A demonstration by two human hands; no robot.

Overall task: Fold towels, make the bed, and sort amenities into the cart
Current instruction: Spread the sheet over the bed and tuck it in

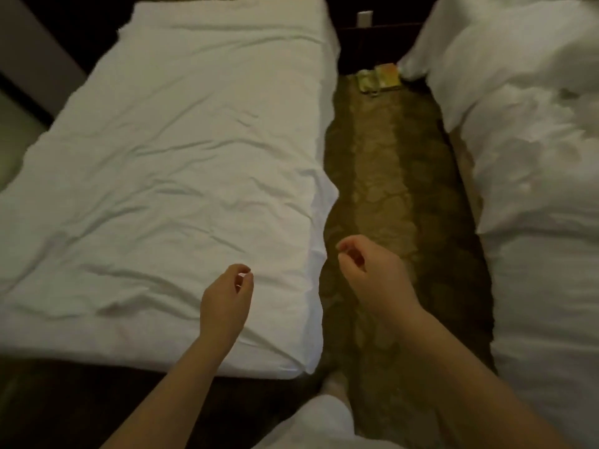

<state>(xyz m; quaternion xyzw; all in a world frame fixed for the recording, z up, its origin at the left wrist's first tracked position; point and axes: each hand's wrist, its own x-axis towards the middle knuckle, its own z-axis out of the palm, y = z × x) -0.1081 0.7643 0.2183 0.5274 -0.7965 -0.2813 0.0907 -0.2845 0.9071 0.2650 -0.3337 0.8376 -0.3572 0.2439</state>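
Fingers point(248, 280) loosely curled on your left hand point(225, 303) and right hand point(369, 273), holding nothing. The near bed point(155, 163) is sheeted but wrinkled, nothing more; loose bedding point(525, 102) sits heaped on the other bed point(544, 303). Bed-making looks early; towels and cart aren't in view.

Bed point(168, 163) left; carpet aisle point(389, 196) between; second bed point(534, 176) right.

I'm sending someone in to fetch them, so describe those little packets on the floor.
A left bed and a right bed, both white, flank a strip of patterned carpet. At the strip's far end, beside the right bed's bedding, lie the packets. They alone are coloured: green and yellow-orange.
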